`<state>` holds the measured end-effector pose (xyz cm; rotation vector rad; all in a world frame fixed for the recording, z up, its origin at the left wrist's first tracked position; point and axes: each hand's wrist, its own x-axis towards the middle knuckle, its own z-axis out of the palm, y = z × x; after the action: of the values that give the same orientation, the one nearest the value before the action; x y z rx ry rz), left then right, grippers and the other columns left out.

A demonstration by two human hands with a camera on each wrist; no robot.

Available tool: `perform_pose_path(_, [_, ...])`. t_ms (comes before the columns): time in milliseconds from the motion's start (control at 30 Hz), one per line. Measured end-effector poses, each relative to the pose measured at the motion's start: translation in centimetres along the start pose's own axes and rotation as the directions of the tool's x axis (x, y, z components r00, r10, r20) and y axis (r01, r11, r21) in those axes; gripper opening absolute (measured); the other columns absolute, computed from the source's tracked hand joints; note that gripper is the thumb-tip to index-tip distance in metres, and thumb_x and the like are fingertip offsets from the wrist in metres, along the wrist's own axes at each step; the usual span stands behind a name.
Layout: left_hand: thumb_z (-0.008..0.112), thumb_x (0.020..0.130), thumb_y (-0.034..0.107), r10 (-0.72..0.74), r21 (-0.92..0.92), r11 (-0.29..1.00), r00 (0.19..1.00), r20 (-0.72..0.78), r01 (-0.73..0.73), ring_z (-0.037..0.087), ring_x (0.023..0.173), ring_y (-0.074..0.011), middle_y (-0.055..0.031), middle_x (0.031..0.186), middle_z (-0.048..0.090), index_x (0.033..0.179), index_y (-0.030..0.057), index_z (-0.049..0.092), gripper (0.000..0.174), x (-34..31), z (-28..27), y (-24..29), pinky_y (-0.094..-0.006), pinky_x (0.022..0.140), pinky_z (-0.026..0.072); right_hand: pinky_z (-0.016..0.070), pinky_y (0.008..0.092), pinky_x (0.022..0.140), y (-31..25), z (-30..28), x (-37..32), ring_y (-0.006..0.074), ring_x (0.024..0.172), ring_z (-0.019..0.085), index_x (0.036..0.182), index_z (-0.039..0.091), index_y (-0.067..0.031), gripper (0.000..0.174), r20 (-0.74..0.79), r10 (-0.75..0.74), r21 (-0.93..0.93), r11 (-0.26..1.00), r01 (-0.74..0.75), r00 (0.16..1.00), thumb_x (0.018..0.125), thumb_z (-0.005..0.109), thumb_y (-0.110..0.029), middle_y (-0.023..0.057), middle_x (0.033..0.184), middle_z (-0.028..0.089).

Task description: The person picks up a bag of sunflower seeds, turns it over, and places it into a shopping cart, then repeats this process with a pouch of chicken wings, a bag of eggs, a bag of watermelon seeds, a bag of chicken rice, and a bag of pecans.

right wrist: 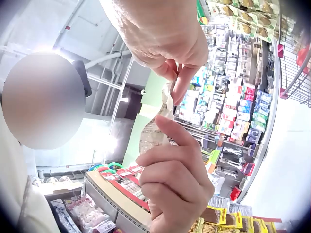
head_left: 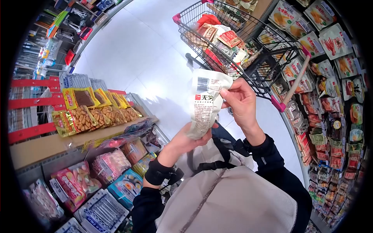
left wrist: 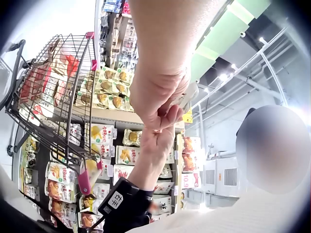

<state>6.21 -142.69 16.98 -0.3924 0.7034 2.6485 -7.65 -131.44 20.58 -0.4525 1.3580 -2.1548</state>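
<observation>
A white snack packet (head_left: 203,103) with a barcode, red logo and printed text is held up in front of the body. My right hand (head_left: 243,101) pinches its upper right edge between thumb and fingers. Lower down, my left hand (head_left: 189,140) grips the bottom end, its fingers curled behind it. In the right wrist view the packet (right wrist: 160,124) appears edge-on, with the right hand (right wrist: 170,48) above and the left hand (right wrist: 175,177) below. The left wrist view mostly hides the packet behind the left hand (left wrist: 158,94).
A wire shopping cart (head_left: 256,58) loaded with snack packets stands ahead on the right. Hanging packets (head_left: 330,89) fill the right-hand shelving. On the left, a shelf (head_left: 39,143) carries yellow packets of nuts (head_left: 79,120), with bagged sweets (head_left: 74,184) below. Pale floor (head_left: 128,50) runs between.
</observation>
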Motion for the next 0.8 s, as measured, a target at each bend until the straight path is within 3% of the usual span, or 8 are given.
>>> perform_pose_path(267, [0.048, 0.081, 0.015, -0.015, 0.061, 0.998, 0.998, 0.053, 0.012, 0.036, 0.049, -0.0069, -0.0013, 0.062, 0.046, 0.104, -0.0038, 0.048, 0.029, 2.7, -0.2, 2.5, -0.0188, 0.045, 0.0263, 0.0485, 0.0165, 0.052, -0.8, -1.1, 2.2, 0.0044, 0.064, 0.055, 0.076, 0.048, -0.0038, 0.012, -0.099, -0.003, -0.051, 0.999, -0.002, 0.995, 0.077, 0.06, -0.001, -0.0002, 0.073, 0.054])
perform_pose_path(333, [0.049, 0.081, 0.014, -0.038, 0.077, 0.996, 0.999, -0.039, 0.041, 0.039, 0.05, -0.008, -0.0034, 0.064, 0.047, 0.103, -0.0037, 0.049, 0.028, 3.5, 0.7, 3.1, -0.0186, 0.044, 0.028, 0.0481, 0.0164, 0.051, -1.1, -2.2, 3.1, 0.0044, 0.064, 0.054, 0.075, 0.048, -0.004, 0.013, -0.11, 0.002, -0.053, 0.999, -0.008, 0.994, 0.077, 0.06, -0.001, -0.0011, 0.071, 0.052])
perform_pose_path(400, [0.048, 0.081, 0.011, -0.03, 0.066, 0.998, 0.996, 0.086, 0.024, 0.041, 0.052, -0.0098, -0.0074, 0.07, 0.05, 0.105, -0.0038, 0.049, 0.028, 4.9, 0.2, 3.6, -0.0193, 0.045, 0.0302, 0.0497, 0.0181, 0.051, -1.2, -3.3, 4.1, 0.0058, 0.066, 0.056, 0.077, 0.047, -0.0038, 0.012, -0.112, 0.007, 0.057, 0.998, 0.0, 0.994, 0.077, 0.059, 0.0, 0.0027, 0.076, 0.056])
perform_pose_path(467, [0.049, 0.081, 0.009, -0.018, -0.077, 0.997, 0.991, 0.129, 0.029, 0.046, 0.057, -0.0123, -0.0115, 0.081, 0.054, 0.11, -0.0037, 0.045, 0.033, 6.4, 0.6, 4.4, -0.0201, 0.048, 0.034, 0.0526, 0.0204, 0.053, -1.9, -4.8, 5.1, 0.0086, 0.07, 0.058, 0.08, 0.047, -0.003, 0.01, -0.12, 0.032, 0.11, 0.994, -0.019, 0.992, 0.078, 0.055, 0.002, 0.0067, 0.083, 0.058])
perform_pose_path(567, [0.058, 0.077, 0.02, -0.096, 0.014, 0.995, 0.99, 0.104, 0.095, 0.052, 0.066, -0.0166, -0.012, 0.089, 0.056, 0.112, -0.0032, 0.043, 0.044, 8.5, 2.1, 6.3, -0.0236, 0.05, 0.0389, 0.0547, 0.0243, 0.058, -3.1, -6.5, 6.2, 0.0134, 0.075, 0.06, 0.088, 0.043, -0.0016, 0.01, -0.055, -0.026, 0.193, 0.98, 0.037, 0.998, 0.081, 0.049, 0.002, 0.0102, 0.088, 0.058])
perform_pose_path(667, [0.057, 0.078, 0.019, -0.124, 0.067, 0.992, 0.954, 0.273, 0.11, 0.054, 0.072, -0.0188, -0.0142, 0.097, 0.056, 0.114, -0.0029, 0.041, 0.045, 10.6, 2.9, 7.6, -0.0247, 0.051, 0.0402, 0.0546, 0.0253, 0.06, -4.3, -7.3, 7.3, 0.0137, 0.077, 0.06, 0.09, 0.043, -0.0012, 0.011, -0.058, 0.002, 0.193, 0.981, 0.009, 0.998, 0.082, 0.049, 0.002, 0.0096, 0.087, 0.059])
perform_pose_path(700, [0.054, 0.081, 0.017, -0.106, 0.075, 0.993, 0.948, 0.299, 0.087, 0.057, 0.075, -0.0198, -0.0144, 0.099, 0.056, 0.114, -0.0011, 0.041, 0.04, 11.2, 2.9, 8.0, -0.0259, 0.055, 0.0435, 0.0533, 0.0297, 0.069, -4.6, -8.1, 7.8, 0.0173, 0.086, 0.058, 0.099, 0.042, -0.0003, 0.017, -0.018, 0.03, 0.146, 0.989, -0.027, 0.999, 0.084, 0.047, -0.003, 0.0129, 0.096, 0.057])
perform_pose_path(800, [0.05, 0.084, 0.015, 0.102, 0.287, 0.951, 0.993, 0.058, -0.114, 0.06, 0.078, -0.0219, -0.0155, 0.1, 0.057, 0.115, 0.0008, 0.042, 0.034, 12.6, 3.8, 9.0, -0.0296, 0.064, 0.0482, 0.0509, 0.0322, 0.076, -6.4, -8.5, 8.6, 0.0188, 0.093, 0.055, 0.11, 0.04, -0.0002, 0.029, -0.11, -0.025, 0.172, 0.984, 0.044, 0.994, 0.087, 0.047, -0.016, 0.0144, 0.109, 0.051])
